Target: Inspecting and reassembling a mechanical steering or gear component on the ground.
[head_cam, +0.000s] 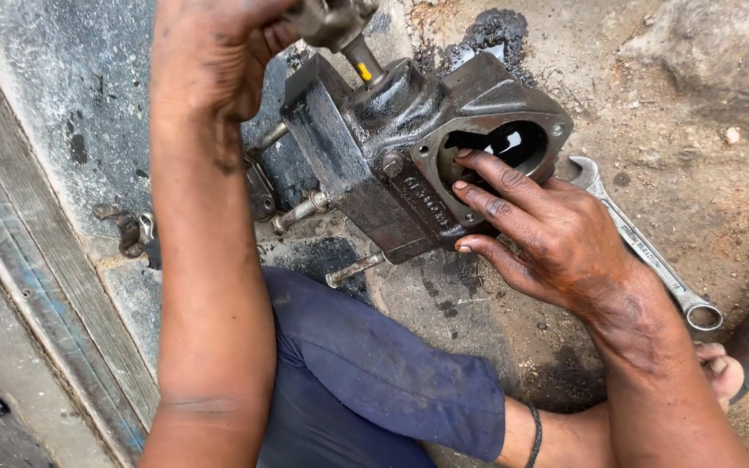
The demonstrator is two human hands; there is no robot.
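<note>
Greasy metal housing (409, 147) sits tilted on the dirt ground (669, 130), just beyond the person's bent knee in blue trousers (366, 364). The housing's round flanged opening (500, 143) faces the camera.

Right hand (548, 238) rests flat against the housing's flange face; fingers (491, 178) spread and straight, tips touching the rim of the opening and the face below it, not gripping anything.

Left hand (218, 52) is above the housing at its top left, curled around a metal shaft fitting (335, 22) that sticks up from the housing's top; the fingers look wrapped around it, though the top frame edge cuts off part of the grip. A yellow mark shows on the shaft stem (363, 65) just below the hand.

Three long bolts (301, 211) stick out of the housing's left side, toward the lower left.

A combination spanner (643, 251) lies on the ground right of the housing, partly under the right hand and wrist. A dark oily patch (491, 30) stains the ground behind the housing. A small metal bracket (127, 227) lies well left of the housing on a grey slab (62, 104).
</note>
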